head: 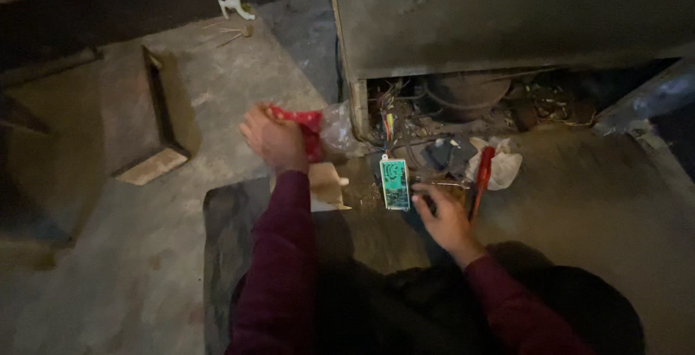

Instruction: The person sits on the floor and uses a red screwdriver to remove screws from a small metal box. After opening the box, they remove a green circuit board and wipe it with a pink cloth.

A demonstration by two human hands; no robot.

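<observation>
On a concrete floor (130, 254) beside an opened appliance (507, 15), the person's left hand (271, 138) is raised and curled shut around a red cloth (308, 127), with a crumpled clear plastic bag (339, 127) just beside it. Farther right, a green circuit board (395, 183) lies flat below the tangle of wires (394, 112). The right hand (445, 217) rests beside the board, fingers bent around a small dark object too dim to identify, near a red-handled screwdriver (482, 178) and white plastic wrapping (503, 167).

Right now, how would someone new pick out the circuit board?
Start at the big metal appliance and its open bottom compartment full of wires. On the floor just before it, left of the right hand, lies the small green circuit board. It is the only flat green rectangle there.
</observation>
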